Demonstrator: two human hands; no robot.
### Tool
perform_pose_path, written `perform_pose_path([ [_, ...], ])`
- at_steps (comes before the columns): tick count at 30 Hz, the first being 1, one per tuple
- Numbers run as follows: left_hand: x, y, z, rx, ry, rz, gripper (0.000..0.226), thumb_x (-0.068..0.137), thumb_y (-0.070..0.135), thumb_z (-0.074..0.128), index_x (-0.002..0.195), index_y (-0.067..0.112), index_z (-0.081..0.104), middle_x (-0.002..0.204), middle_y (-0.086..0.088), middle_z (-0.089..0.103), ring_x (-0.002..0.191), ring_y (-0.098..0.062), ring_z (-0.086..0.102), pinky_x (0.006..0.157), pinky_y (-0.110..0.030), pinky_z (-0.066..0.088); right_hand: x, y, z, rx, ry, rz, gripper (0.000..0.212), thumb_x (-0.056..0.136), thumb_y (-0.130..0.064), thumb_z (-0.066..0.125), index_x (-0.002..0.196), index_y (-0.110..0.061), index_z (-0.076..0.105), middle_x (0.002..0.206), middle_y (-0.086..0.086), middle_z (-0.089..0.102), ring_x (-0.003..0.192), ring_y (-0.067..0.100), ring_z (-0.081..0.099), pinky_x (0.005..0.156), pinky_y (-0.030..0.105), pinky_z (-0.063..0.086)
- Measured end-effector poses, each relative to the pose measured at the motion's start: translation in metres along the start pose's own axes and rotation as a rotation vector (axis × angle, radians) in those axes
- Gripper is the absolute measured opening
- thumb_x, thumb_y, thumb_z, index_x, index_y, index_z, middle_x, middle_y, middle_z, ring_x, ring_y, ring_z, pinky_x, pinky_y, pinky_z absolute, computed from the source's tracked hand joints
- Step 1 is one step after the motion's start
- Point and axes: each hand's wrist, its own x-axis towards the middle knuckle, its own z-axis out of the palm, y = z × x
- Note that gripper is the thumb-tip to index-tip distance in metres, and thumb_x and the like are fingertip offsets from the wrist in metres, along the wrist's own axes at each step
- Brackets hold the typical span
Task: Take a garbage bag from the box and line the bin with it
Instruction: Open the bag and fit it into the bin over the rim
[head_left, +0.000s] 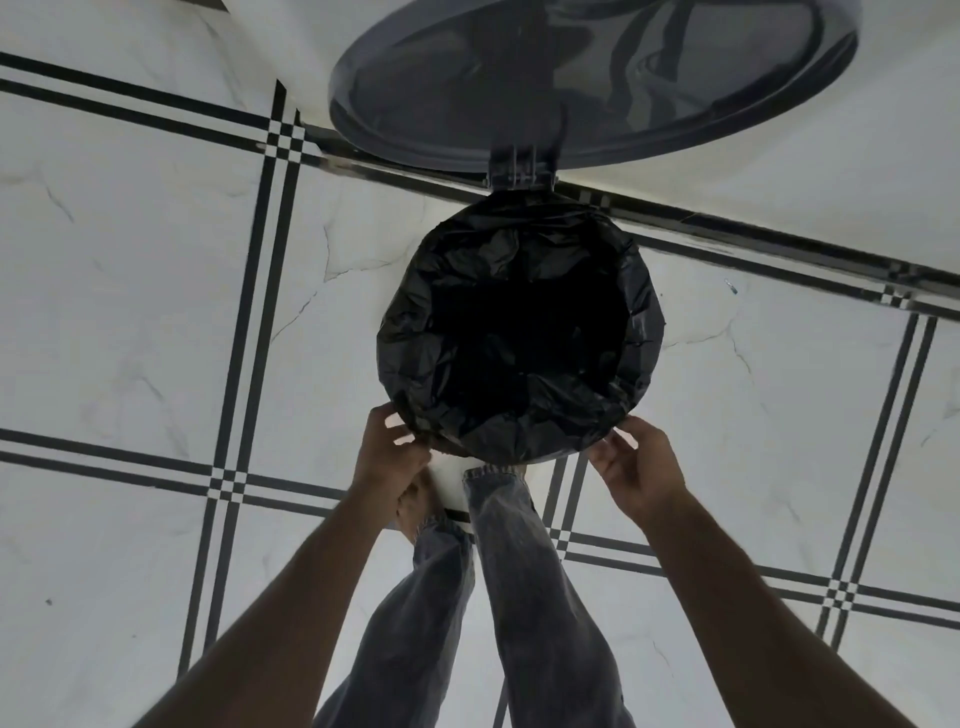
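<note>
Reaching down past our jeans-clad legs (524, 582), we are working both hands at the near rim of the bin. Our left hand (387, 449) is pinching the folded-over edge of the black garbage bag (519, 332) with curled fingers; our right hand (636, 462) is gripping the opposite near edge likewise. We are seeing the bag spread inside the bin, its lid (592, 78) standing open above the tiled floor (130, 322).
</note>
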Motion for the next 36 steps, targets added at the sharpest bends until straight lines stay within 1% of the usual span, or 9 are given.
perform_pose_path([
  [3, -0.009, 0.010, -0.009, 0.129, 0.263, 0.184, 0.036, 0.091, 0.002, 0.055, 0.121, 0.021, 0.057, 0.117, -0.004, 0.064, 0.099, -0.022, 0.062, 0.094, -0.042, 0.052, 0.000, -0.007, 0.008, -0.349, 0.272, -0.221, 0.015, 0.092, -0.008, 0.050, 0.100, -0.009, 0.062, 0.104, 0.011, 0.067, 0.084, 0.025, 0.065, 0.072, 0.030, 0.055],
  [6, -0.015, 0.044, -0.016, 0.203, 0.464, 0.528, 0.027, 0.095, 0.004, 0.047, 0.115, 0.016, 0.062, 0.113, -0.003, 0.065, 0.095, -0.013, 0.060, 0.085, -0.028, 0.051, -0.005, -0.027, 0.022, -0.540, 0.507, -0.605, 0.020, 0.089, -0.014, 0.045, 0.103, -0.020, 0.057, 0.112, 0.008, 0.065, 0.096, 0.025, 0.063, 0.087, 0.040, 0.055],
  [10, -0.015, 0.093, -0.006, 0.289, 0.295, 0.823, 0.028, 0.099, 0.011, 0.045, 0.121, 0.015, 0.063, 0.119, 0.000, 0.063, 0.102, -0.009, 0.060, 0.089, -0.024, 0.051, -0.014, -0.069, 0.057, -0.830, 0.312, -1.064, 0.028, 0.095, -0.014, 0.045, 0.120, -0.014, 0.057, 0.122, 0.004, 0.059, 0.104, 0.013, 0.055, 0.085, 0.015, 0.044],
  [13, -0.001, 0.117, 0.011, 0.522, 0.175, 0.862, 0.036, 0.103, 0.020, 0.040, 0.136, 0.016, 0.054, 0.131, -0.004, 0.058, 0.118, -0.016, 0.055, 0.098, -0.026, 0.043, -0.009, -0.094, 0.088, -1.117, 0.097, -1.204, 0.033, 0.100, -0.022, 0.045, 0.130, -0.017, 0.057, 0.129, 0.001, 0.060, 0.116, 0.017, 0.055, 0.098, 0.032, 0.046],
  [16, 0.012, 0.132, 0.019, 0.543, 0.174, 0.787, 0.037, 0.103, 0.022, 0.034, 0.128, 0.015, 0.060, 0.124, -0.005, 0.066, 0.114, -0.023, 0.058, 0.094, -0.030, 0.043, -0.002, -0.111, 0.112, -1.258, -0.023, -1.150, 0.029, 0.101, -0.023, 0.046, 0.125, -0.017, 0.062, 0.117, 0.001, 0.068, 0.106, 0.018, 0.061, 0.092, 0.034, 0.047],
  [21, 0.020, 0.139, 0.017, 0.392, 0.170, 0.601, 0.034, 0.100, 0.025, 0.039, 0.108, 0.010, 0.069, 0.103, -0.006, 0.071, 0.094, -0.021, 0.061, 0.086, -0.034, 0.049, 0.021, -0.125, 0.122, -1.346, 0.040, -0.992, 0.023, 0.102, -0.031, 0.046, 0.090, -0.017, 0.061, 0.084, -0.003, 0.060, 0.080, 0.017, 0.055, 0.069, 0.027, 0.035],
  [25, 0.027, 0.128, 0.003, 0.334, 0.102, 0.563, 0.025, 0.097, 0.035, 0.053, 0.095, 0.018, 0.071, 0.090, 0.007, 0.069, 0.091, -0.016, 0.064, 0.087, -0.033, 0.052, 0.024, -0.129, 0.119, -1.162, 0.002, -0.805, 0.033, 0.102, -0.043, 0.046, 0.077, -0.022, 0.053, 0.073, -0.010, 0.052, 0.067, 0.005, 0.048, 0.063, 0.025, 0.039],
  [30, 0.026, 0.124, -0.002, 0.198, 0.074, 0.477, 0.023, 0.097, 0.029, 0.058, 0.086, 0.013, 0.071, 0.078, 0.006, 0.067, 0.078, -0.012, 0.061, 0.073, -0.023, 0.049, 0.024, -0.126, 0.121, -1.096, 0.054, -0.744, 0.049, 0.106, -0.036, 0.038, 0.060, -0.020, 0.043, 0.059, -0.005, 0.043, 0.052, 0.007, 0.038, 0.050, 0.020, 0.035],
  [36, 0.023, 0.129, 0.005, 0.119, 0.061, 0.454, 0.049, 0.094, 0.049, 0.056, 0.063, 0.012, 0.047, 0.064, -0.004, 0.044, 0.067, -0.016, 0.043, 0.066, -0.030, 0.037, 0.029, -0.122, 0.120, -1.047, 0.211, -0.741, 0.052, 0.103, -0.050, 0.035, 0.063, -0.017, 0.035, 0.060, -0.001, 0.037, 0.056, 0.014, 0.034, 0.060, 0.031, 0.030],
])
